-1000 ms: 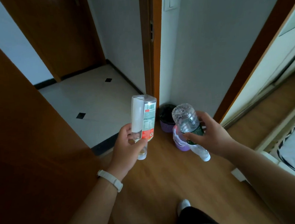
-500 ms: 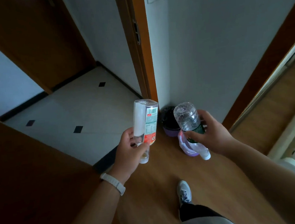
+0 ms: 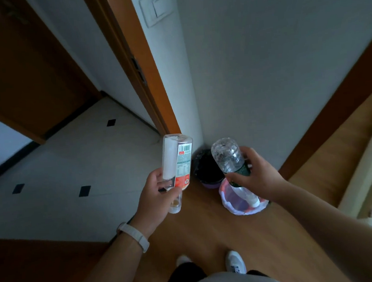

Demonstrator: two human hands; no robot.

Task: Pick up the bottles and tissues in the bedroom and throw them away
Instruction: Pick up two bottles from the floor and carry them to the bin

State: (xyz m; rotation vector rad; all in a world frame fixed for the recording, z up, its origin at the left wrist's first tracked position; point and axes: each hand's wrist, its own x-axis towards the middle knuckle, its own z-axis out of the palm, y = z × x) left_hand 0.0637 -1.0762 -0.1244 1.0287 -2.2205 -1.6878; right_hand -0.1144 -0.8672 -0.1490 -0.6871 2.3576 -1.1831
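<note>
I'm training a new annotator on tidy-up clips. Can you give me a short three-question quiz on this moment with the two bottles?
1. True or false: the left hand holds the red-labelled bottle with its cap upward.
2. In this view, the cap of the green-labelled bottle in the right hand appears over: A) the tiled floor, B) the light-lined bin, C) a shoe.
3. How many bins stand by the wall corner?

Key: 1 false, the cap points down. 2 B. 3 two: the light-lined one and a dark-lined bin behind it.
</note>
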